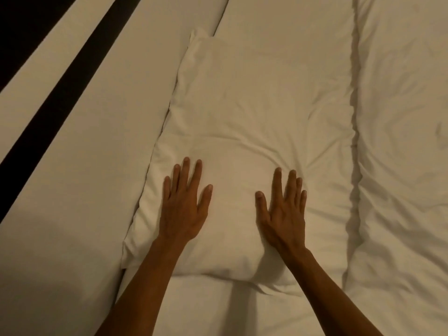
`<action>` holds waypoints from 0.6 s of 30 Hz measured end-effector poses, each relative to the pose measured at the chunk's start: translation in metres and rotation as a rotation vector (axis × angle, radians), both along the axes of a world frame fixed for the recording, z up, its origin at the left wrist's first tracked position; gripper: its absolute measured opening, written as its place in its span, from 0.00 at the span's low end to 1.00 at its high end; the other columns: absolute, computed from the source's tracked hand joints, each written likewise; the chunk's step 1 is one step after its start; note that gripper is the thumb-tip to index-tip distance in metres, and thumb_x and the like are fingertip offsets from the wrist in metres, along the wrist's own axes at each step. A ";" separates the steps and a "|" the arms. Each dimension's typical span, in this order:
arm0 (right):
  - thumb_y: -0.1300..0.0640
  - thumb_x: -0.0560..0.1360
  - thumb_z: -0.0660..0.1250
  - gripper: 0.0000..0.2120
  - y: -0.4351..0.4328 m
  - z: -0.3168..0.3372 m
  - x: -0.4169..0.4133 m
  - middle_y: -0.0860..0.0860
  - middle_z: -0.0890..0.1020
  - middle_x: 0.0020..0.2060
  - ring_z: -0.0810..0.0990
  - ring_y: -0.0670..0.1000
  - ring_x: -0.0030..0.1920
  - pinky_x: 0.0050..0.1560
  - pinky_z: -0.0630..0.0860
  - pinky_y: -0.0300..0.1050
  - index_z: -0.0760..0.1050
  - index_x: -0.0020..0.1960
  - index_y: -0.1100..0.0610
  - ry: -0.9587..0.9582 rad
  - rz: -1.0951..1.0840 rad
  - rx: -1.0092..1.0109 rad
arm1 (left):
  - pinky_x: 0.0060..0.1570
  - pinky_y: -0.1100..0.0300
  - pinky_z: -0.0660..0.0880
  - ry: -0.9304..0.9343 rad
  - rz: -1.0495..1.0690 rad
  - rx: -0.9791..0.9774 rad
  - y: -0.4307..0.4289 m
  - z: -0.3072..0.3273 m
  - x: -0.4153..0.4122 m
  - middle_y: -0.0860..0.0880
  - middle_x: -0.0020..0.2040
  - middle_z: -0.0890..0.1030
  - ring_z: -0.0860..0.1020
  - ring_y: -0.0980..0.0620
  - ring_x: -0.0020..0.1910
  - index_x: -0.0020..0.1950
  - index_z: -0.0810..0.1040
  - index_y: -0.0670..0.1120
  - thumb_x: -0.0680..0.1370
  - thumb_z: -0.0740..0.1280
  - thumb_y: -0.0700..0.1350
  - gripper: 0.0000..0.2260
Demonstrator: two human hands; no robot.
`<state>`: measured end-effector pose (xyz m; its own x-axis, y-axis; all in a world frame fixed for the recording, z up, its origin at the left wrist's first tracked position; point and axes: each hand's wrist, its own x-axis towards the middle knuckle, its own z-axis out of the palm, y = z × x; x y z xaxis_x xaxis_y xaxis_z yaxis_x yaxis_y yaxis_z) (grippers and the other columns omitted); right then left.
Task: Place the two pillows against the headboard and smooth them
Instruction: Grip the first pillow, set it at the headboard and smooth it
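Note:
A white pillow (242,112) lies lengthwise on the bed, its left edge along the cream headboard (77,151). My left hand (184,207) rests palm down on the pillow's near left part, fingers spread. My right hand (282,212) lies flat on the near right part, fingers apart too. Neither hand holds anything. The pillowcase shows creases fanning out between and beyond the hands. More white bedding (286,23) lies past the pillow's far end; I cannot tell whether it is the second pillow.
A wrinkled white duvet (400,141) runs along the right side, its edge touching the pillow. White sheet (218,309) shows below the pillow between my forearms. A dark stripe (60,105) crosses the headboard diagonally at the left.

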<state>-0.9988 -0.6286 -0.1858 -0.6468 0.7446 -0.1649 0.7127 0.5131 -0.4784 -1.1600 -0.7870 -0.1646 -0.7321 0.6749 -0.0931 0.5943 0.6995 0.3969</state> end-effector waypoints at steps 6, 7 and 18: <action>0.38 0.83 0.45 0.34 0.038 0.017 -0.060 0.55 0.43 0.83 0.39 0.53 0.82 0.81 0.38 0.51 0.41 0.84 0.50 0.165 0.016 0.080 | 0.80 0.49 0.49 0.118 -0.042 0.181 0.068 0.023 -0.038 0.46 0.82 0.53 0.50 0.46 0.81 0.82 0.53 0.49 0.84 0.48 0.56 0.27; 0.39 0.84 0.45 0.33 0.043 0.017 -0.066 0.55 0.43 0.83 0.38 0.53 0.82 0.81 0.37 0.51 0.41 0.84 0.50 0.150 0.042 0.077 | 0.80 0.48 0.48 0.117 -0.075 0.139 0.076 0.022 -0.043 0.46 0.83 0.52 0.49 0.46 0.82 0.82 0.52 0.49 0.84 0.47 0.55 0.26; 0.36 0.82 0.44 0.36 0.064 0.011 -0.064 0.57 0.41 0.83 0.37 0.55 0.82 0.81 0.36 0.51 0.39 0.83 0.52 0.095 0.020 0.080 | 0.80 0.46 0.49 0.098 0.035 0.088 0.064 0.017 -0.039 0.45 0.83 0.49 0.48 0.45 0.82 0.82 0.48 0.49 0.84 0.47 0.58 0.29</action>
